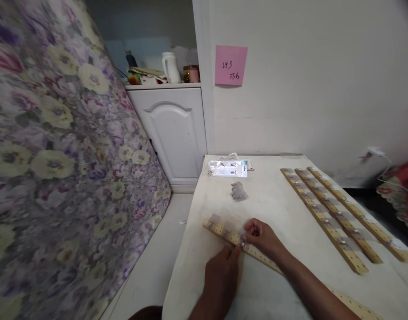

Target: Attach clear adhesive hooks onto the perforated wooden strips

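Note:
A narrow wooden strip with rows of holes (219, 229) lies slantwise on the table in front of me. Small clear plastic pieces with shiny metal bits sit along its far-left part. My left hand (222, 278) grips the strip's near edge, fingertips pressed against it. From the right, my right hand (260, 235) reaches over the strip, thumb and forefinger pinching a small shiny metal piece (244, 244) at its surface. The exact shape of that piece is too small to make out. Beyond the strip lies a small pile of similar clear-and-metal pieces (239, 192).
Three wooden strips (324, 218) bearing similar pieces lie side by side at the right. Blister packaging (228, 169) rests near the table's far edge. Another holed strip (350, 304) shows partly under my right forearm. A floral curtain (73, 155) hangs left of the table (183, 289).

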`<state>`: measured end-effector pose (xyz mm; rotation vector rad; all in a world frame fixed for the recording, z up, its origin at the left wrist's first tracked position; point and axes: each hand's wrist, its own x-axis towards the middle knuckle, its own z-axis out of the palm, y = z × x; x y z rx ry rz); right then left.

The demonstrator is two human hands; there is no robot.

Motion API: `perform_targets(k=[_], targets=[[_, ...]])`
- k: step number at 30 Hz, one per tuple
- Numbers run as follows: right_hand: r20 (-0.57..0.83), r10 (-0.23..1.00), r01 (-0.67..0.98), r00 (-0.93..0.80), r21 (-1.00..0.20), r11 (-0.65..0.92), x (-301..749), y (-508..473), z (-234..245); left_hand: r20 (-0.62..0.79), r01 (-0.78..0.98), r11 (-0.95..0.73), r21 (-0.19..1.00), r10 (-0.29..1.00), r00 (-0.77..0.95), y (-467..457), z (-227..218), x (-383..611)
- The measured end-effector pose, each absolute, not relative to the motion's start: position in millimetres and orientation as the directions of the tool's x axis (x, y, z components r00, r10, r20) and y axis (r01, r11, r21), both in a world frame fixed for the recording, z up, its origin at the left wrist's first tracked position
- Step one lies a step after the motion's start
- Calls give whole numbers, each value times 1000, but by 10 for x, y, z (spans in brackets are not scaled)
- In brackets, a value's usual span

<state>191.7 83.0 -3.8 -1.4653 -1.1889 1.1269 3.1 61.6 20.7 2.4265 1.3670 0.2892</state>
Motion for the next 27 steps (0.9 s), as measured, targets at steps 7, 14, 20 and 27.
perform_targets(k=[7, 14, 20, 27], targets=[[-124, 986, 116, 112, -984, -137, 1909, 852, -54, 0, 796, -547, 259, 824, 567, 626, 249, 27], [-117, 988, 161, 102, -978, -133, 1892, 856, -9, 14, 780, -544, 308, 823, 568, 623, 304, 22], [-73, 993, 204, 89, -975, -90, 1905, 817, 6, -5, 762, -534, 366, 818, 576, 626, 312, -23], [-124, 983, 197, 136, -969, -149, 2047, 687, 62, 17, 726, -540, 426, 807, 591, 624, 303, -62]])
